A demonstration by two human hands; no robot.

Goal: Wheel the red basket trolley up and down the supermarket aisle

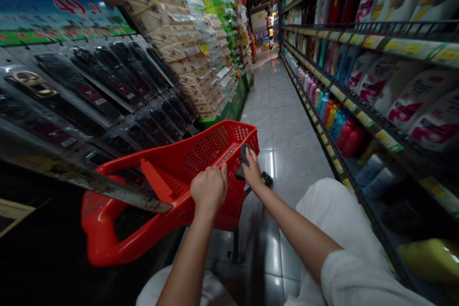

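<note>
With the left hand (210,189) clamped on the cart (172,153) beneath it and the right hand (253,167) grasping a dark pad (244,155) just ahead, I'd brace the left firmly and keep the pad flat.

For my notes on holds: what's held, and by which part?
Left grip: the cart, by its near rim. Right grip: a dark object; which part is unclear.

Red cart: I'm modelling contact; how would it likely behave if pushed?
The red cart would probably roll readily, with casters on smooth-looking floor tiles. Its hole-pierced, plastic-looking walls suggest it is light for its size and may flex slightly.
</note>
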